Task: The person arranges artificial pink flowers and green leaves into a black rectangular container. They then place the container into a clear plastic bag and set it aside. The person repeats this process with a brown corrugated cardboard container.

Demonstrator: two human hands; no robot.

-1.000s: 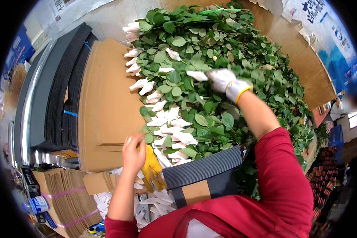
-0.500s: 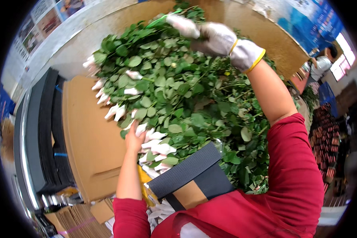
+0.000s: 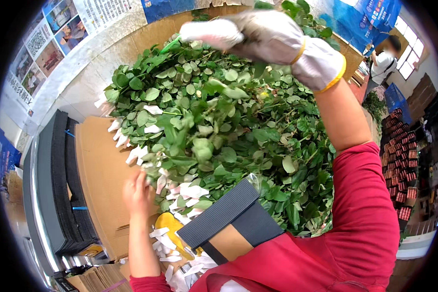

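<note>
1. We see our right hand (image 3: 272,41), in a white glove with a yellow cuff, raised at the far top of the pile of leafy stems (image 3: 219,131); its fingers close around a green stem (image 3: 173,45).
2. Our bare left hand (image 3: 137,192) rests at the near left edge of the pile, fingers touching the white paper-wrapped buds (image 3: 180,190); we cannot tell whether it grips any.
3. The stems lie on brown cardboard (image 3: 100,165), between both hands.
4. A yellow glove (image 3: 173,228) lies near the left forearm.
</note>
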